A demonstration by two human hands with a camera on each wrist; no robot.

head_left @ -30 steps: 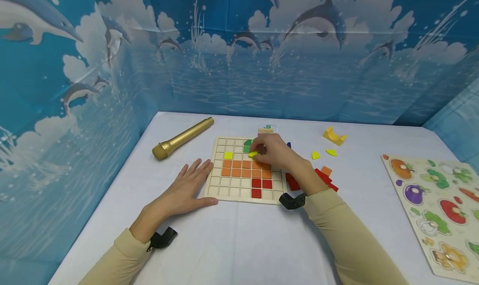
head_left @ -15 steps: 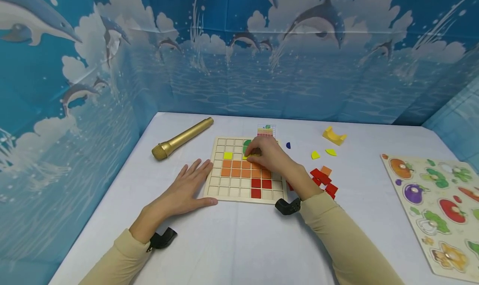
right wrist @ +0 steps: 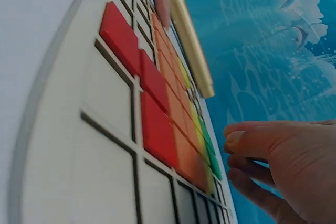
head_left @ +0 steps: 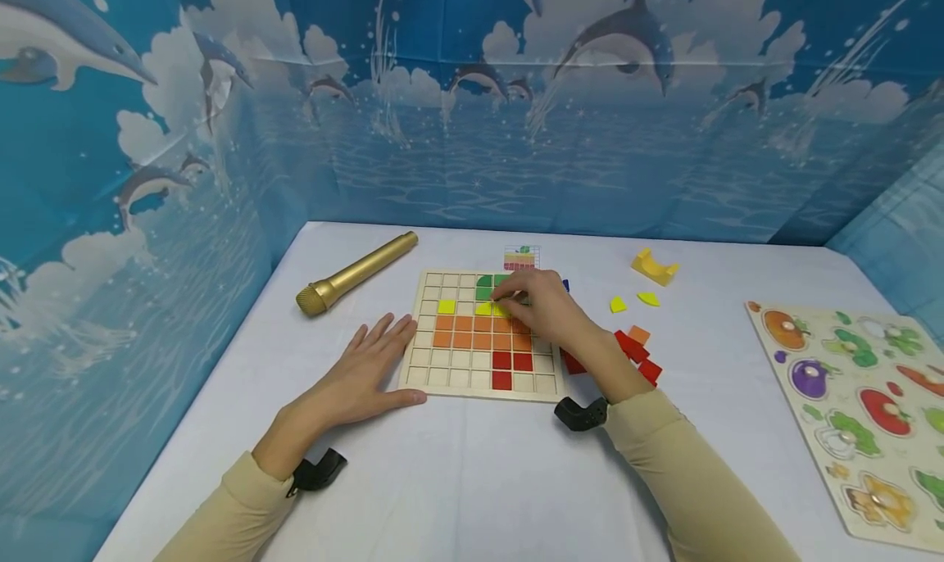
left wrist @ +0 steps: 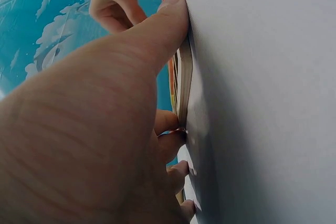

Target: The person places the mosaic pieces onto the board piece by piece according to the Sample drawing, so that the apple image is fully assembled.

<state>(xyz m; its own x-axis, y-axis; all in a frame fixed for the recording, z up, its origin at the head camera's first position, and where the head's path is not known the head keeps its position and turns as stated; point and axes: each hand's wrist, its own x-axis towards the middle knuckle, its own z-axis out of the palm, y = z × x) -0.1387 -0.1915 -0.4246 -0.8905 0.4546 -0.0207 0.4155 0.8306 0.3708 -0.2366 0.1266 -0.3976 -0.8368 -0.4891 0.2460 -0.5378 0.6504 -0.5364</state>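
Observation:
A wooden grid board (head_left: 440, 377) lies on the table with orange squares (head_left: 463, 340), red squares (head_left: 501, 379), green pieces (head_left: 483, 293) and yellow pieces (head_left: 483, 309) in its cells. My left hand (head_left: 361, 378) lies flat with fingers spread, fingertips and thumb against the board's left edge; the left wrist view shows that edge (left wrist: 184, 85) beside the thumb. Over the board's upper right, my right hand (head_left: 546, 301) has its thumb and index fingertips together, just above the yellow row. From the right wrist, these fingertips (right wrist: 233, 139) show nothing between them.
Loose red squares (head_left: 630, 346), an orange square (head_left: 639, 334), yellow pieces (head_left: 618, 304) and a yellow crescent block (head_left: 655, 267) lie right of the board. A pattern card (head_left: 522, 257) lies behind it, a gold microphone (head_left: 357, 274) left, a vegetable puzzle (head_left: 848, 431) far right.
My right hand moved left with a yellow piece, set it in the row under the green ones, then drew back slightly right and let go. The left hand stayed still.

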